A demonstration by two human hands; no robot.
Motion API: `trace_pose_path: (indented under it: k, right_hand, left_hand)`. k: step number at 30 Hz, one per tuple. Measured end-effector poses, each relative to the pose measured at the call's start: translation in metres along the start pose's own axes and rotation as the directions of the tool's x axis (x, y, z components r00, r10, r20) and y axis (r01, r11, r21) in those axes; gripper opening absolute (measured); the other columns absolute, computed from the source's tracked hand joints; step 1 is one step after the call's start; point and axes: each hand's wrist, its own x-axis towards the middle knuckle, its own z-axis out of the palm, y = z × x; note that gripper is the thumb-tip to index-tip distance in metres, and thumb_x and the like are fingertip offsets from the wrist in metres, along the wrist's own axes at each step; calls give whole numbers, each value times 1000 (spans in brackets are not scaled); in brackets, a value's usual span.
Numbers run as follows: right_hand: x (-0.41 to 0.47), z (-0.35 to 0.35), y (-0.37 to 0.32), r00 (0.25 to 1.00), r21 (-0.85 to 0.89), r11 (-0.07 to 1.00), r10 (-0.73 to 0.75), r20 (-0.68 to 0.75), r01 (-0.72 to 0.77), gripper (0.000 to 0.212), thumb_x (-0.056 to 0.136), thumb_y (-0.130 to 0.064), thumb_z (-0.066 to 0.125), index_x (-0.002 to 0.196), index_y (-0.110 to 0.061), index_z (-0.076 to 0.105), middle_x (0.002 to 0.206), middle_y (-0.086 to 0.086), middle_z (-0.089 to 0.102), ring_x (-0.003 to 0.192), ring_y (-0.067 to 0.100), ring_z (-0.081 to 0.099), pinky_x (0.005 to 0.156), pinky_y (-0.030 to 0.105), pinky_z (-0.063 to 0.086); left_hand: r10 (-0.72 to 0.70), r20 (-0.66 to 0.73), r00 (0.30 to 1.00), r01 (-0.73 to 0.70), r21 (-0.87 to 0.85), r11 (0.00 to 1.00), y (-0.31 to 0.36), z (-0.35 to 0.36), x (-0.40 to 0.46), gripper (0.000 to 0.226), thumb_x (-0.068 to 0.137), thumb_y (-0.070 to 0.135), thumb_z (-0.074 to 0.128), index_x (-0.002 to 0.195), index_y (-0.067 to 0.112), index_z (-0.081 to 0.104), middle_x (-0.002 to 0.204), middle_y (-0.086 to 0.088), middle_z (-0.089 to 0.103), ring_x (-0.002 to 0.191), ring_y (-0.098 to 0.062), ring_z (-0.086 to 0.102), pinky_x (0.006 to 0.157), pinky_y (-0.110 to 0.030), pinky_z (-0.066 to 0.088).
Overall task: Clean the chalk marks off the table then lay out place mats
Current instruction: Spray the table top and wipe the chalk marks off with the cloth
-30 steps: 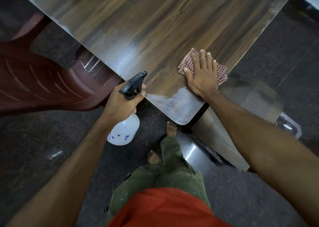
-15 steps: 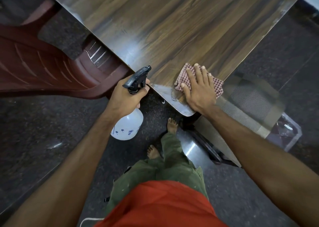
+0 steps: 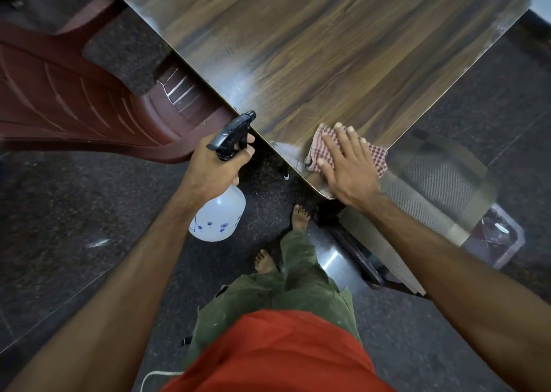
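Two hands are at work, well apart from each other. Your right hand (image 3: pixel 348 168) lies flat with straight fingers on the cloth (image 3: pixel 377 157), pressing it onto the near corner of the table (image 3: pixel 298 52). The cloth is red-and-white checked and crumpled; its right part reaches the table's right edge, and your palm overhangs the rounded corner tip. A pale, glossy smear runs along the left edge just left of the cloth, and a whitish haze shows at the far right corner. The rest of the wood-grain top shows bare.

Your left hand (image 3: pixel 213 169) is off the table, just beyond its left edge, curled round the neck of the bottle (image 3: pixel 219 217), with fingers at the black trigger head (image 3: pixel 232 134). The bottle is translucent white with small blue flower prints and hangs over the floor (image 3: pixel 74 213); whether it holds liquid cannot be told.

Left of the table stands a red-brown chair (image 3: pixel 74 102), its seat tucked against the left edge. On the right, below the table's right edge, grey woven mats (image 3: pixel 432 183) lean or lie, and beside them sits a clear plastic bin (image 3: pixel 495 236) with a dark liner; its contents are unclear. Your bare feet (image 3: pixel 299 217) stand on the dark speckled floor just near of the corner, with open floor to the near left.
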Motion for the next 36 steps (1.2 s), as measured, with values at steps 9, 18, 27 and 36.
trace_pose_path:
  k: [9, 18, 27, 36]
  right_hand:
    - [52, 4, -65, 993, -36, 994, -103, 57, 105, 64, 103, -55, 13, 159, -23, 7, 166, 9, -2, 153, 28, -4, 121, 44, -10]
    - [1, -1, -19, 968, 22, 972, -236, 83, 235, 57, 105, -50, 22, 157, -27, 19, 166, 2, 6, 153, 23, 0, 124, 44, 0]
    - [65, -4, -72, 977, -8, 982, -188, 96, 190, 60, 105, -51, 15, 159, -25, 12, 167, 7, 1, 153, 26, -4, 123, 45, -5]
    - [-19, 2, -18, 971, -40, 971, -232, 62, 234, 58, 104, -50, 22, 156, -25, 26, 165, 4, 14, 153, 24, 9, 124, 44, 8]
  left_hand:
    - [7, 1, 1000, -7, -7, 1000, -4, -3, -1, 13, 93, 17, 66, 106, 20, 67, 95, -17, 73, 39, -8, 50, 78, -43, 56]
    - [-12, -14, 1000, 11, -34, 999, -2, -12, -2, 15, 93, 14, 65, 108, 16, 68, 100, -14, 73, 40, -9, 50, 61, -30, 53]
    - [1, -6, 1000, -1, -26, 1000, -5, -5, 2, 17, 93, 13, 65, 110, 11, 67, 99, -16, 72, 39, -10, 50, 57, -28, 50]
    - [60, 48, 997, -59, -22, 998, 1, 9, 15, 12, 92, 18, 64, 103, 20, 69, 96, -20, 70, 41, -11, 51, 61, -30, 51]
